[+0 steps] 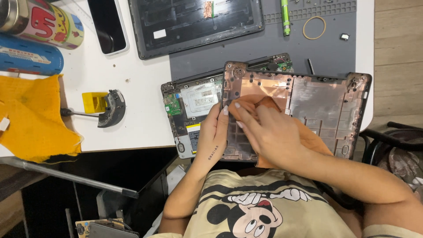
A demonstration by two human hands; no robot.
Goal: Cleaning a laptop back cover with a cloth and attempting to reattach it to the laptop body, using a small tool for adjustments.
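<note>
Yellow rag (31, 119) at far left of table (136, 88). Left hand (213, 134), fingers together, gripping left edge of copper-lined cover (326, 103) at table's front edge. Right hand (264, 130), fingers flat and close, pressing orange cloth (308, 139) into cover.

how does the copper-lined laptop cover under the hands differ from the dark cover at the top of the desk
The copper-lined cover has a coppery, ribbed inside; the dark cover is black apart from one small copper patch. The copper-lined one is held by the left hand while the right hand presses an orange cloth on it; the dark one lies untouched. Both lie inside up.
</note>
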